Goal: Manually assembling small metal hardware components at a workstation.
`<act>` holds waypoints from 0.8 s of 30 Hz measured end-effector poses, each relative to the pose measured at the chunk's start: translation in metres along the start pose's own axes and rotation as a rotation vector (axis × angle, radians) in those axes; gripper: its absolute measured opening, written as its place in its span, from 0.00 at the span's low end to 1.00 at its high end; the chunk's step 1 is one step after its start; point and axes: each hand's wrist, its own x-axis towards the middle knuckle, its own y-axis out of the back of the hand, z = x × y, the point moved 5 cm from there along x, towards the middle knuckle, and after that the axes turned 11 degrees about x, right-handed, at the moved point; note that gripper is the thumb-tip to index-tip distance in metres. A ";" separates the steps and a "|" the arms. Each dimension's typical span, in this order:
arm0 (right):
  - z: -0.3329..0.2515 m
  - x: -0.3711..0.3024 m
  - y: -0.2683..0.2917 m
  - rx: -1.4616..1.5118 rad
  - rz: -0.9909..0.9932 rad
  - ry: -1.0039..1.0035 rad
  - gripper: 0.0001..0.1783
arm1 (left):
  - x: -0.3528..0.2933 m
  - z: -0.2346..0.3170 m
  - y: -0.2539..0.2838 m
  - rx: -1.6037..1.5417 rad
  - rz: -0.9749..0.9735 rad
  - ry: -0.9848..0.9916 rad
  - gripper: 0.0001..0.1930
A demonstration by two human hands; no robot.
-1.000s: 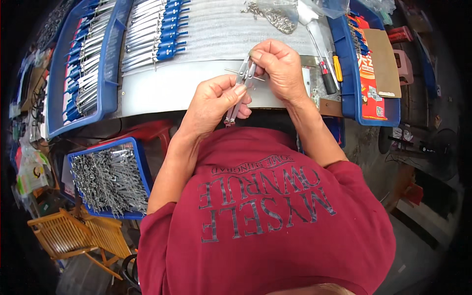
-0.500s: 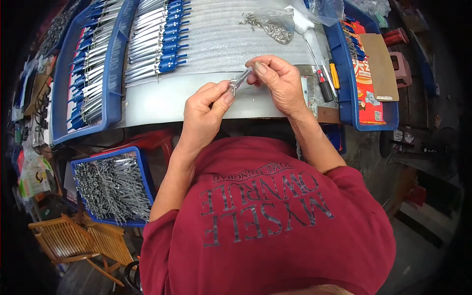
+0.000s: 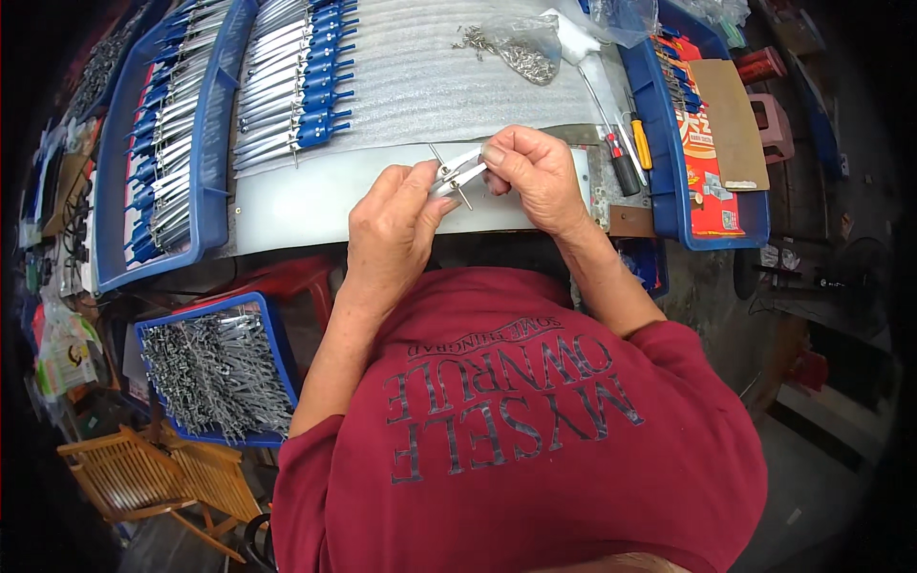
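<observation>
Over the near edge of a white work plate (image 3: pixel 306 201), both my hands hold one silver metal piece (image 3: pixel 458 180). It has two flat arms and a thin rod crossing it. My left hand (image 3: pixel 387 220) is closed round its left end, which the fingers partly hide. At the other end, my right hand (image 3: pixel 537 177) pinches the flat arms between thumb and fingers. Farther back on the left lies a row of similar silver pieces with blue ends (image 3: pixel 320 81), set side by side on a grey foam sheet (image 3: pixel 411 76).
Left of the plate stands a blue tray (image 3: pixel 212 143) of blue-ended pieces; lower left, another blue tray (image 3: pixel 280 349) holds bare metal pieces. A bag of small metal parts (image 3: pixel 530 62), a red-black screwdriver (image 3: pixel 623 167), a yellow-handled screwdriver (image 3: pixel 640 143) and a right-hand blue tray (image 3: pixel 676 205) lie opposite.
The metal piece has turned, so its two flat arms and crossing rod now show plainly. My right hand has come slightly lower, and my left hand has shifted a little left.
</observation>
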 end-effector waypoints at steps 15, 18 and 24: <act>0.004 -0.003 0.000 0.032 0.068 -0.024 0.11 | -0.002 0.000 -0.003 0.198 0.074 -0.105 0.13; 0.004 -0.002 0.003 0.028 0.067 -0.035 0.12 | -0.002 0.000 -0.003 0.205 0.073 -0.102 0.13; 0.006 -0.002 0.002 0.056 0.077 -0.039 0.12 | -0.002 0.000 -0.002 0.216 0.062 -0.100 0.13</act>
